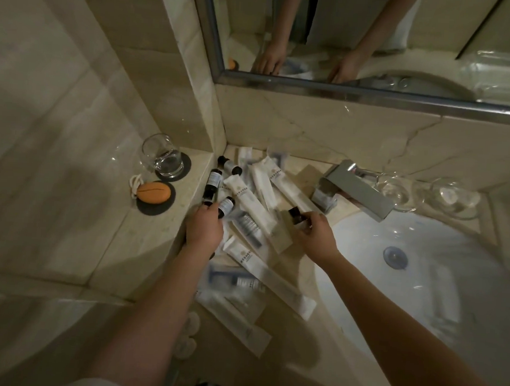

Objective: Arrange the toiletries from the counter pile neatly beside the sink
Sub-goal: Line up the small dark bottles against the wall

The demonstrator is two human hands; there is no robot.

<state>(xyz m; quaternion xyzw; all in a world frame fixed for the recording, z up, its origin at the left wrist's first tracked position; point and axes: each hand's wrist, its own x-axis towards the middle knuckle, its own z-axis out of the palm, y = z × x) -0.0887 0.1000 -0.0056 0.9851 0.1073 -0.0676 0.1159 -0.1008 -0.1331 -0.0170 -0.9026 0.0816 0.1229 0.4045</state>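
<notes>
Toiletries (256, 205) lay piled in the desk's (295, 274) back-left corner; left hand (203, 230) gripped a tall dark bottle (213, 182), right hand (315, 234) pinched a small dark bottle (296, 216).

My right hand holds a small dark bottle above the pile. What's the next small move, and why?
Probably stand the small dark bottle in the right hand upright on the bare counter by the faucet. It is already gripped, the other dark bottles lie tangled with white tubes, and a row needs a first piece.
</notes>
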